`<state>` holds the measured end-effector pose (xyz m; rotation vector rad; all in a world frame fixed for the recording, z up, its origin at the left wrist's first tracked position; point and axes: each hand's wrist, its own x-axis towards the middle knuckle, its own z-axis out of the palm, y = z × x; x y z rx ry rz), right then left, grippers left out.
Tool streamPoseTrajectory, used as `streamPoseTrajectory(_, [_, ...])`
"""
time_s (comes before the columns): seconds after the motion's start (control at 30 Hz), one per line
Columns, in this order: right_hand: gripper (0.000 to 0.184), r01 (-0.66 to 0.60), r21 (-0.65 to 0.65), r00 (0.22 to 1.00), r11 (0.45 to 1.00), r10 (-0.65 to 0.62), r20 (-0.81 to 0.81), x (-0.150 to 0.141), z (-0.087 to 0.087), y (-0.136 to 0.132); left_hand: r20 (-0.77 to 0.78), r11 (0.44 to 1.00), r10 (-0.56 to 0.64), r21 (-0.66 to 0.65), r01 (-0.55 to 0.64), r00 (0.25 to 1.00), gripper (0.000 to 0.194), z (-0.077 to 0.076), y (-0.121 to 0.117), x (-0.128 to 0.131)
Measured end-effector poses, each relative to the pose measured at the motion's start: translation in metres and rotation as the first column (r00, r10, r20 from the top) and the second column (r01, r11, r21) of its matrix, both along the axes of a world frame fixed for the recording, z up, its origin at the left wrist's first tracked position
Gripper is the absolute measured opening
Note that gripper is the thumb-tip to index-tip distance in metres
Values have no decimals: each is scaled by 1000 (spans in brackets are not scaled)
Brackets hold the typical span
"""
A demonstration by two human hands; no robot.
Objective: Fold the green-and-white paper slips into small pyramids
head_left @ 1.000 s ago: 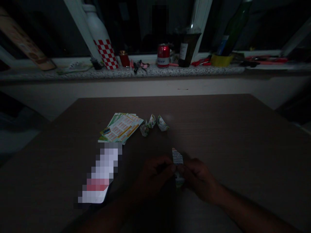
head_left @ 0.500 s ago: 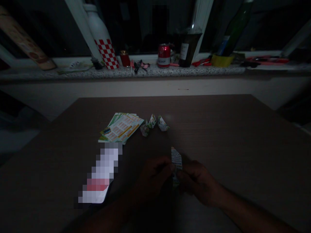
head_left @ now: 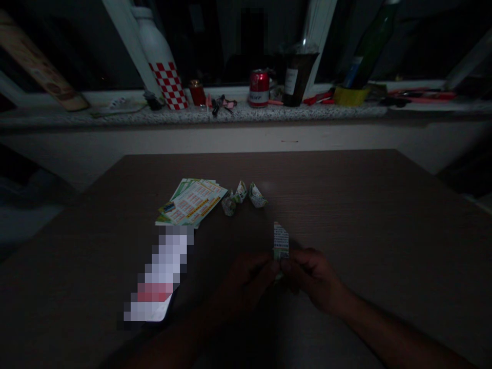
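A narrow folded strip of printed paper (head_left: pixel 281 238) stands up between my hands, its top end cut at a slant. My left hand (head_left: pixel 251 279) pinches its lower left side with thumb and fingers. From the other side my right hand (head_left: pixel 313 279) pinches the same paper, the two thumbs almost meeting. The paper's lower end is mostly hidden by my fingers and the dark. Beyond my hands lie small folded paper pieces (head_left: pixel 257 196) made of similar print. To their left is a loose stack of printed leaflets (head_left: pixel 192 202).
A phone (head_left: pixel 159 287) with a lit, blurred screen lies left of my hands on the brown table (head_left: pixel 346 205). Along the stone windowsill (head_left: pixel 223 115) stand a checkered bottle (head_left: pixel 167 77), a red can (head_left: pixel 259 89), a plastic cup (head_left: pixel 298 79) and a green bottle (head_left: pixel 371 51).
The paper strip sits slightly higher, and more of its printed face shows. My thumbs have drawn level near its lower part. My right hand has shifted a little away from me.
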<state>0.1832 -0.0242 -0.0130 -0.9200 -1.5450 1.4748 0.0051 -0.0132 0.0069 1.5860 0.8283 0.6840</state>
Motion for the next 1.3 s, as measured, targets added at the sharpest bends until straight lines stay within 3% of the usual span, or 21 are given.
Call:
streamPoseTrajectory(0.17, [39, 46, -7, 999, 999, -46, 7, 0, -2, 0, 3, 1000, 2, 9, -2, 1000, 34, 2, 2, 0])
streamPoseTrajectory(0.43, [35, 37, 124, 996, 992, -46, 71, -1, 7, 0, 84, 970, 30, -242, -8, 996, 34, -1, 2, 0])
streamPoseTrajectory(0.57, [37, 62, 145, 991, 987, -78, 107, -1, 5, 0, 76, 956, 22, -294, 2, 997, 37, -4, 3, -1])
streamPoseTrajectory(0.83, [37, 83, 118, 992, 990, -94, 89, 0, 2, 1, 8, 976, -35, -216, 36, 999, 37, -1, 2, -2])
streamPoseTrajectory(1.07, [38, 103, 101, 992, 990, -110, 66, 0, 0, 2, -73, 1000, 2, -6, -3, 997, 28, 4, 2, 0])
streamPoseTrajectory(1.3, [35, 8, 37, 1000, 999, -9, 19, 2, 2, 2, -24, 1000, 4, 2, -4, 1000, 28, -2, 1, -1])
